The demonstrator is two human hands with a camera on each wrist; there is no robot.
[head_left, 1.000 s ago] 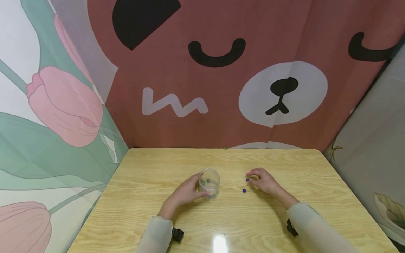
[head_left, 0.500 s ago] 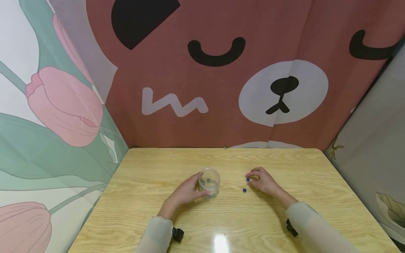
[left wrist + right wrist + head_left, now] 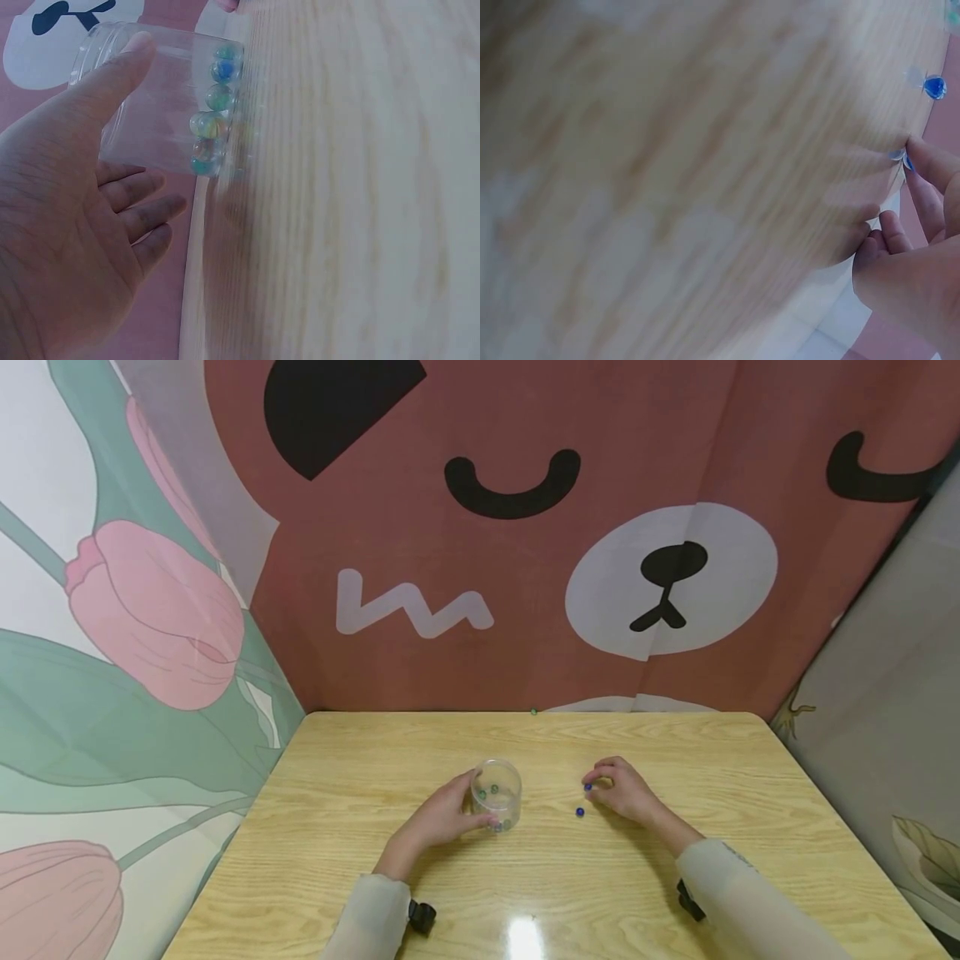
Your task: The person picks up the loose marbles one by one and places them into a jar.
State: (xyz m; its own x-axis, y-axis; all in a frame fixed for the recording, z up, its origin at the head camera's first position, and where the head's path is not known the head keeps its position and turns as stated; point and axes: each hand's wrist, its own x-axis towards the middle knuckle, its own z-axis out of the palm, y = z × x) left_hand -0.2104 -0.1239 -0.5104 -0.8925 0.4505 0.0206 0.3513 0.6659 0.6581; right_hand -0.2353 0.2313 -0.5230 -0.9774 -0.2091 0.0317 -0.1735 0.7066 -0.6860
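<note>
A clear plastic jar (image 3: 509, 802) stands upright on the wooden table (image 3: 345, 827), with several green, blue and multicoloured marbles (image 3: 217, 97) along its bottom. My left hand (image 3: 444, 815) grips the jar from the left, the thumb (image 3: 120, 75) across its near side and the other fingers behind. To the right, my right hand (image 3: 628, 792) pinches a dark blue marble (image 3: 588, 787) between thumb and index finger, down at the tabletop. Another blue marble (image 3: 580, 812) lies just nearer to me, apart from the fingers; it also shows in the right wrist view as a blue ball (image 3: 934, 87).
A small green marble (image 3: 533, 712) sits at the table's far edge, against a curtain (image 3: 420, 677) printed with a bear face. A tulip-patterned curtain (image 3: 157, 610) hangs on the left, a grey one (image 3: 885, 710) on the right. Both wrists wear black cameras (image 3: 422, 917).
</note>
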